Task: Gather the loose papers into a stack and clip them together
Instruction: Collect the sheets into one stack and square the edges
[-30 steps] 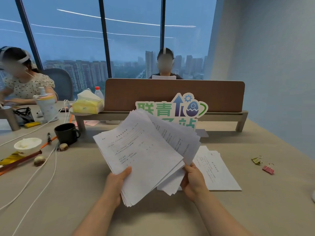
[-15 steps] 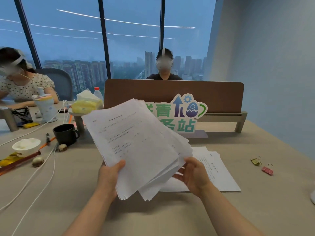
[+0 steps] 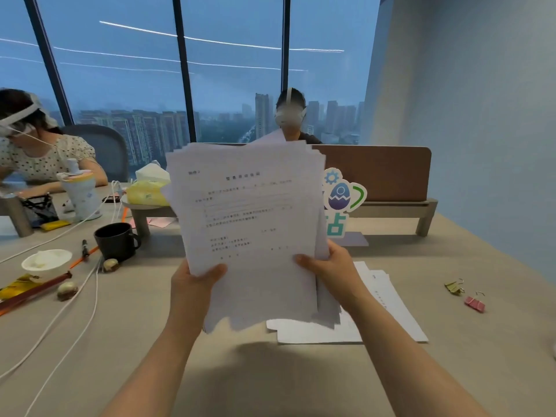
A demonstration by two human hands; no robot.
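Big stack of papers (image 3: 249, 224) held upright in the middle, above the bench (image 3: 301, 380). Left hand (image 3: 192, 291) gripping the lower left edge, thumb on the front sheet. Right hand (image 3: 332, 267) gripping the lower right edge, thumb on the front too. Sheet edges not lined up, some poking out at the top and on the right. Printed lines on the front sheet, too blurry to read.

More sheets (image 3: 382, 314) lying flat on the bench, behind the stack and to its right, partly hidden. Two clips well off to the right: a green clip (image 3: 452, 288) and a pink clip (image 3: 474, 303) just beside it, a bit nearer.

Black mug (image 3: 115, 240) on the left, farther back. White bowl (image 3: 46, 261) left of the mug. White cables (image 3: 69, 311) running across the left part of the bench. Yellow tissue pack (image 3: 147, 191) far left of the stack. Colourful sign (image 3: 341, 200) peeking out from behind the stack on the right, in front of a brown divider (image 3: 379, 173).
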